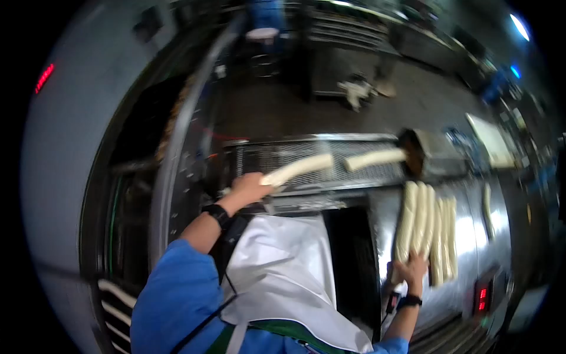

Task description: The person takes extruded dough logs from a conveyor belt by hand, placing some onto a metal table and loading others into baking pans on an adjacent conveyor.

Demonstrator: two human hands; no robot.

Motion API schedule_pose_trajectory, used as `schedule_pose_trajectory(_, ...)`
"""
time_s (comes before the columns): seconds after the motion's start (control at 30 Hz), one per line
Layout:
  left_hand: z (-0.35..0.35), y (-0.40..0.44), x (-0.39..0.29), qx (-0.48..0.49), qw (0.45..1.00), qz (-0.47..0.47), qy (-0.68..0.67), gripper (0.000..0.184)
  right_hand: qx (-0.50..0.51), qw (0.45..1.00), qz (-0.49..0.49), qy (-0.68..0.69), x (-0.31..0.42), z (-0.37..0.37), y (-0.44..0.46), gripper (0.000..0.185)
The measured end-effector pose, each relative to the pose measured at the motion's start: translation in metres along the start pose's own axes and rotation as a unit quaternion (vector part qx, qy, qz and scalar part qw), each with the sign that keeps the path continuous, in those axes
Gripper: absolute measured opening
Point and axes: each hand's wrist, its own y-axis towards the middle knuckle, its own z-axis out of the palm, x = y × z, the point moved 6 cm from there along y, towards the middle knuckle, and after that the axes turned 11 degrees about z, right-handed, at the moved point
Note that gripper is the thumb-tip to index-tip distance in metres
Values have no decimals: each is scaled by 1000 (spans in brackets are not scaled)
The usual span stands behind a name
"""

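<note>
White apron: the person's apron (280, 253) is covering the front of the body, nearest the camera, between two blue sleeves (183, 274).
Right hand: this hand (411, 269) is reaching to the right and resting at the near ends of the pale log row, its fingers spreading somewhat; whether it is gripping one cannot be told.
Pale log row: several glossy logs (420, 215) are lying side by side on the steel counter (469, 236), pointing away from the person.
Red display: a small lit readout (483, 299) is glowing at the near right of the counter.
Left hand: this hand (250, 187) is closing around the left end of a single pale log.
Held log: this log (303, 166) is slanting to the right and away, over the mesh conveyor (359, 146), bending slightly.
Second log: another log (377, 158) is lying farther right on the mesh, its right end meeting a metal housing (442, 156).
Step in hand: the left hand seems to be handling one log at the conveyor while the right is touching the row.
Next move: the held log's length and bend are probably calling for even support.
Far floor: a cart (333, 71) is standing beyond the conveyor.
</note>
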Motion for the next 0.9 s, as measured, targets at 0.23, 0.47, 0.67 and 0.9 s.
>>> schedule_pose_trajectory(0.23, -27, -41, 29, -88, 549, -117, -823, 32, 45, 999, 25, 6, 12, -6, -8, 75)
schedule_pose_trajectory(0.47, -207, -135, 35, -509, 650, 99, -555, 40, 22, 998, 53, -3, 22, -2, -8, 67)
schedule_pose_trajectory(0.67, -213, -188, 171, -610, 495, 0, -619, 32, 189, 883, -1, 430, 97, -24, -13, 33)
schedule_pose_trajectory(0.9, -173, -234, 284, -666, 536, -217, -471, 92, 208, 788, -228, 532, 275, -168, -44, 67)
